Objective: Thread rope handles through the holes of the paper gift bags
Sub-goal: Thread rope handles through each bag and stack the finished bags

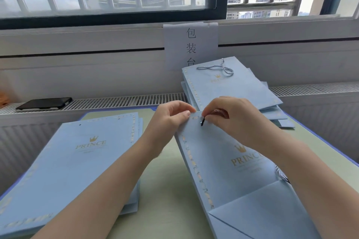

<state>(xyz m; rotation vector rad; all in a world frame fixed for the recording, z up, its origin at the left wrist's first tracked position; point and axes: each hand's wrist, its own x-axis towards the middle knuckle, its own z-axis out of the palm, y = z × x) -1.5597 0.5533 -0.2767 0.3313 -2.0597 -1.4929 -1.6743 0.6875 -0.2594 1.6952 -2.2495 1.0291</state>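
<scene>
— What are the hands doing?
— The right hand (231, 116) pinches the rope's black tip (202, 122) at a hole near the top edge of a flat blue gift bag (219, 161). The left hand (171, 120), fingers curled, pinches the bag's top edge just left of that tip.
— And the other bags?
— An unthreaded stack (77, 161) lies well left of the fingers; a threaded stack (229, 87) lies just beyond them.

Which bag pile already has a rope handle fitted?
The far pile by the window; a twisted rope handle lies on its top bag. The left pile shows bare holes.

Bare table (167, 180) between the arms, bag stack (73, 161) left of the hands, another bag pile (233, 89) just behind them
</scene>
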